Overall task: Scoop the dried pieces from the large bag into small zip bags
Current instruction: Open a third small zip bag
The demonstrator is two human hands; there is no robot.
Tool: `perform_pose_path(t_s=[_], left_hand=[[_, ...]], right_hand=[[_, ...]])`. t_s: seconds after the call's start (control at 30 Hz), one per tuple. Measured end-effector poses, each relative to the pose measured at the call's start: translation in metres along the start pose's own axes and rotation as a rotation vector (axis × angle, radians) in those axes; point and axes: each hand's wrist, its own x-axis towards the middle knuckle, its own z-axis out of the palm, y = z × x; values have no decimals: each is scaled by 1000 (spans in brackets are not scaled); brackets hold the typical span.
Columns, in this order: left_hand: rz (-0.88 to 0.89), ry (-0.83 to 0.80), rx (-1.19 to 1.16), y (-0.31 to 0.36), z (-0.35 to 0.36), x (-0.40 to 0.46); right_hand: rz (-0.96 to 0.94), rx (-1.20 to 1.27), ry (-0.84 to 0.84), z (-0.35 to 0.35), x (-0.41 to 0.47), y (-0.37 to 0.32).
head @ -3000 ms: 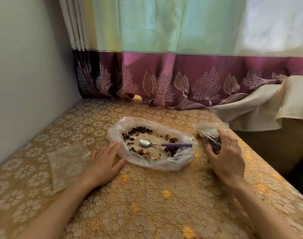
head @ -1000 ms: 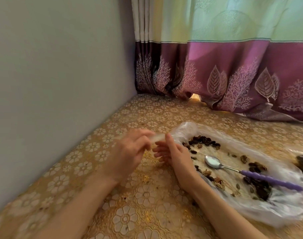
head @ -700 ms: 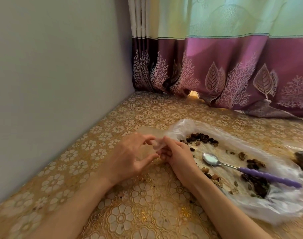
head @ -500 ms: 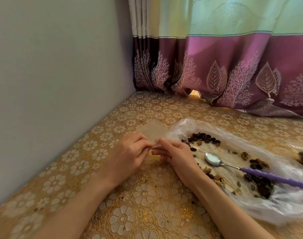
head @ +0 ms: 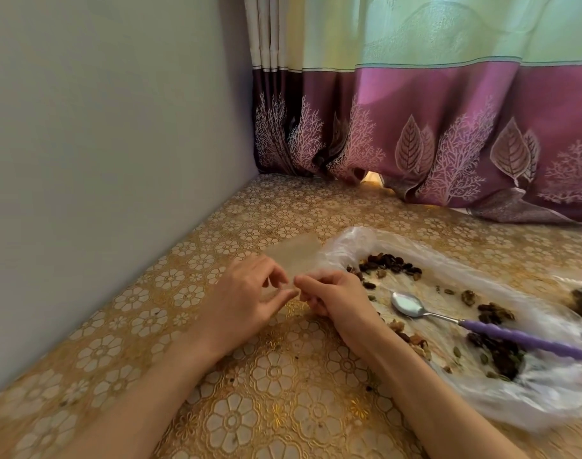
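Both hands meet at the near edge of a small clear plastic zip bag (head: 294,251) that lies flat on the gold floral-patterned tablecloth (head: 276,376), just left of the large bag. The left hand (head: 246,299) pinches that edge between thumb and curled fingers, and the right hand (head: 336,298), fingers curled, pinches it from the other side, the two hands nearly touching. The large clear plastic bag (head: 531,395) is spread open on the cloth to the right, with dark and tan dried pieces (head: 390,261) scattered inside. A metal spoon with a purple handle (head: 481,327) rests in it, bowl up. A purple leaf-print curtain (head: 448,134) hangs behind, a pale grey wall (head: 101,144) to the left.
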Motion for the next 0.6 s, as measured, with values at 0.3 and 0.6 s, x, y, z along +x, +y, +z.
perform_pose_path(t_s=[0.3, 0.6], left_hand=[[-131, -15, -362, -4, 0, 1], [-84, 11, -291, 0, -1, 1]], right_hand=[[-107, -201, -46, 2, -5, -1], [-150, -273, -117, 2, -6, 2]])
